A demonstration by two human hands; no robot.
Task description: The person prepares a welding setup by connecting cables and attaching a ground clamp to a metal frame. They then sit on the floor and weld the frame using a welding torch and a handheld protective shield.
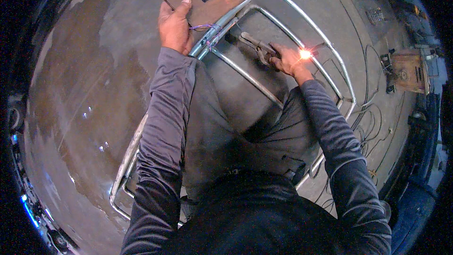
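Note:
My left hand [175, 27] is closed on the edge of a brown hand-held welding shield [207, 7], thumb on its face. The shield has a dark rectangular window and a ragged, pale corner. My right hand [287, 60] grips a worn electrode holder [257, 46], whose jaw end points toward the bars on the left. Both hands are over a shiny bent-tube metal frame [247, 79]. Thin purple wire [207, 42] is wound round its doubled tubes beside my left wrist. A bright, sparking glow [306, 54] shows next to my right hand, by a tube; its source is unclear.
The frame surrounds my dark-trousered legs and extends to the lower left. Cables [370, 118] lie coiled on the concrete floor [118, 66] at the right. Farther right stands a rusty box-shaped machine [409, 72]. A dark wet-looking stain spreads across the floor on the left.

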